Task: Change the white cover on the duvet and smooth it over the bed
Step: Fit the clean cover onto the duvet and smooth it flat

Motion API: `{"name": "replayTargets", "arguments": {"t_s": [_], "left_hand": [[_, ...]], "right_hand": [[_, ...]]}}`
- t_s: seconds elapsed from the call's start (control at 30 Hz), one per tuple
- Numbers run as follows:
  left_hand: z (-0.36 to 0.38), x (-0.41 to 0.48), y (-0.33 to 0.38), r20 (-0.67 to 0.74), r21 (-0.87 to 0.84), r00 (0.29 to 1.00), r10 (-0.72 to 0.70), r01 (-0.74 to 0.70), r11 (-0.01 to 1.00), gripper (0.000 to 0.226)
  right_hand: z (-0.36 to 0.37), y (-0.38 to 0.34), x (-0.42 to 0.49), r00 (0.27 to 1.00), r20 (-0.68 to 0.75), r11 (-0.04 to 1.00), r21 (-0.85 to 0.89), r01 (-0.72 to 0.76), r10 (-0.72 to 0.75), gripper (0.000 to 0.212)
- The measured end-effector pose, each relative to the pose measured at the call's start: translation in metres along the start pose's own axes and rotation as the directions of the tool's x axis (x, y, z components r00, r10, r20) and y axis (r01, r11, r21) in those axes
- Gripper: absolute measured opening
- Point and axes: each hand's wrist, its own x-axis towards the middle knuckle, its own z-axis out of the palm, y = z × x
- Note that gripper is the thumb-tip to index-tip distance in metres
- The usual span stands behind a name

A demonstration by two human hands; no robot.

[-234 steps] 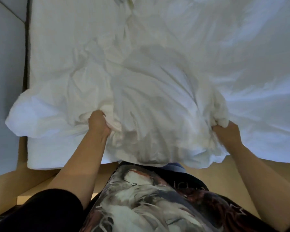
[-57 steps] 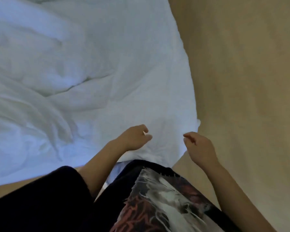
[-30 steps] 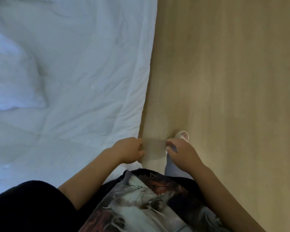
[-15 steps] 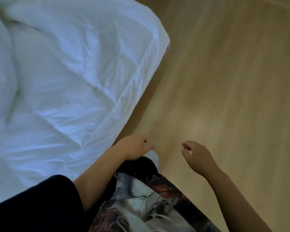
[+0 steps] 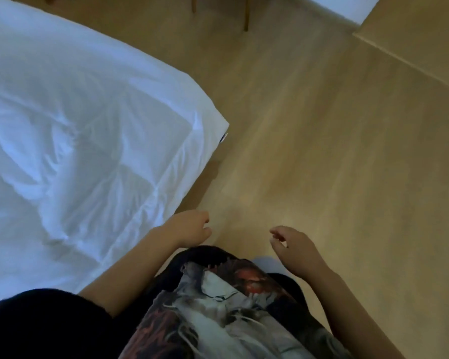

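Both forearms reach forward, bare. Left hand [image 5: 189, 228] loosely curled, empty; right hand [image 5: 297, 248] likewise, fingers [image 5: 278, 233] half-bent, apart.

A dim bedroom with a pale wooden floor beside a bed

The floor [image 5: 309, 156] is light, honey-coloured wood with a faint grain that runs at a slant across the view, and it fills most of the right side. The bed [image 5: 219, 174] takes up the left side, its corner jutting out over the boards and casting a soft shadow along its edge. At the top, two thin wooden furniture legs [image 5: 246, 19] stand on the floor, their upper parts cut off by the frame. In the top right corner, a raised wooden panel or ledge [image 5: 412, 37] in the same tone runs diagonally, with a pale white strip [image 5: 342, 6] above it. The light is low and cool.
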Motion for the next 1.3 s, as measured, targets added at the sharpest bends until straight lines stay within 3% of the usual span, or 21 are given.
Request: {"name": "replayTargets", "arguments": {"t_s": [0.23, 0.43, 0.53, 0.7, 0.9, 1.13, 1.3], "left_hand": [[-0.117, 0.134, 0.053, -0.083, -0.18, 0.996, -0.04, 0.024, 0.983, 0.039], [-0.218, 0.224, 0.074, -0.134, -0.3, 0.962, -0.238, 0.19, 0.935, 0.036], [-0.269, 0.249, 0.071, -0.171, -0.46, 0.927, -0.333, 0.223, 0.859, 0.034], [-0.335, 0.28, 0.037, -0.165, -0.69, 0.826, -0.539, 0.293, 0.661, 0.038], [-0.434, 0.337, -0.04, -0.117, -0.695, 0.774, -0.622, 0.384, 0.608, 0.038], [-0.573, 0.384, -0.128, -0.15, -0.799, 0.695, -0.703, 0.334, 0.5, 0.043], [-0.629, 0.412, -0.203, -0.066, -0.839, 0.646, -0.76, 0.377, 0.393, 0.042]], "right_hand": [[-0.116, 0.015, 0.147, 0.995, 0.055, 0.996, -0.024, 0.081, -0.079, 0.03], [-0.244, 0.012, 0.297, 0.966, 0.162, 0.953, -0.194, 0.232, -0.202, 0.033], [-0.297, -0.016, 0.371, 0.929, 0.259, 0.915, -0.238, 0.325, -0.263, 0.034], [-0.343, -0.095, 0.48, 0.852, 0.373, 0.849, -0.239, 0.472, -0.368, 0.035], [-0.379, -0.222, 0.607, 0.759, 0.468, 0.742, -0.274, 0.612, -0.453, 0.031], [-0.411, -0.39, 0.73, 0.638, 0.589, 0.645, -0.242, 0.725, -0.496, 0.035], [-0.411, -0.491, 0.818, 0.539, 0.653, 0.553, -0.215, 0.805, -0.531, 0.033]]}}
